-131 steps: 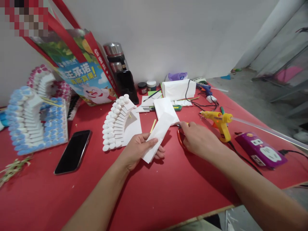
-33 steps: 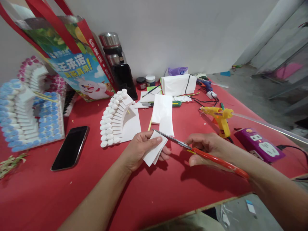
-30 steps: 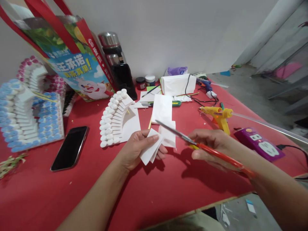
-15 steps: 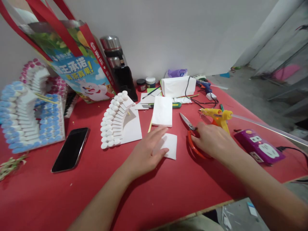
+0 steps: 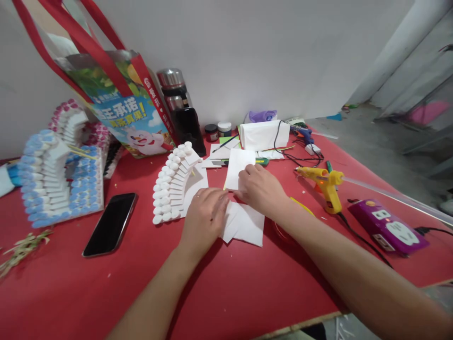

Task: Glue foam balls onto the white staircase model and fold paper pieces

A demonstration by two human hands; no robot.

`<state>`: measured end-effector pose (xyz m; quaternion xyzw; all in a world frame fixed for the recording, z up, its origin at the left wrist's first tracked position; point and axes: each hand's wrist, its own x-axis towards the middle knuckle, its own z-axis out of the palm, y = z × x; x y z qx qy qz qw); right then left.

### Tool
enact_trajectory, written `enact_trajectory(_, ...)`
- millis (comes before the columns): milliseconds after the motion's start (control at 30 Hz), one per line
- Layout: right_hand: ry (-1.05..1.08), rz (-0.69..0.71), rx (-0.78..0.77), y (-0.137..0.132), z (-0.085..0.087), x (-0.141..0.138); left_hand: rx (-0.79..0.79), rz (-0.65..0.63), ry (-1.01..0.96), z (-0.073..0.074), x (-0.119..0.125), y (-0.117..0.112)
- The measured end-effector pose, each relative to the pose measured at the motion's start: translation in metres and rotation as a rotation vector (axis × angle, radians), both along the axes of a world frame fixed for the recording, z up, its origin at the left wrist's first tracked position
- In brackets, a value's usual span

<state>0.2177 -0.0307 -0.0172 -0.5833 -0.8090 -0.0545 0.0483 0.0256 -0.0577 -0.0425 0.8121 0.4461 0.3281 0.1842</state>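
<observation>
While your left grip [image 5: 205, 215] lies back-up above the table [image 5: 212, 302], its fingers sit close together and slightly bent over the white slips [image 5: 249, 224]; whether it pinches one, I cannot tell. These overlap just right of that grip and nearer to you than the right one. Well left of your left grip lies the phone [image 5: 111, 224]; well right of your right grip [image 5: 260, 186] is the power strip [image 5: 392, 226]. Under your right forearm, partly hidden, are the scissors [image 5: 303, 206].

Your right grip is part curled, its fingers touching the near right corner of the white paper [image 5: 239, 165]; its thumb is mostly hidden, so you cannot be sure it has hold. Just left of your left grip stands the white model [image 5: 167, 191], and right of your right grip the glue gun [image 5: 330, 189]. Beyond both grips are the cutter [image 5: 262, 162], the jars [image 5: 224, 128] and, farther left, the bag [image 5: 125, 108] and flask [image 5: 171, 79].
</observation>
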Motion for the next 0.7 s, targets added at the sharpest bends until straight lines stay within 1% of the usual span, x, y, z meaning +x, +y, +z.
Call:
enact_trajectory(67,0.018,0.026,-0.005,0.005,-0.014,0.004,-0.018,0.059,0.072,-0.001,-0.001,0.005)
enact_trajectory(133,0.049,0.031,-0.021,0.005,-0.02,0.01,-0.008,0.075,0.181,0.001,0.0,0.011)
enact_trajectory(233,0.104,0.026,-0.054,0.004,-0.018,0.016,0.062,0.11,0.381,0.007,0.006,0.019)
enact_trajectory(267,0.12,0.022,-0.067,0.004,-0.017,0.017,0.049,0.13,0.443,0.01,0.008,0.022)
enact_trajectory(367,0.146,0.007,-0.097,0.004,-0.014,0.019,-0.075,0.186,0.599,0.018,0.017,0.03)
enact_trajectory(433,0.148,-0.004,-0.101,0.004,-0.014,0.02,-0.125,0.211,0.66,0.021,0.024,0.036)
enact_trajectory(633,0.15,-0.007,-0.094,0.006,-0.018,0.021,-0.166,0.189,0.767,0.026,0.041,0.051)
enact_trajectory(700,0.152,-0.006,-0.09,0.006,-0.018,0.022,-0.179,0.211,0.782,0.03,0.042,0.055)
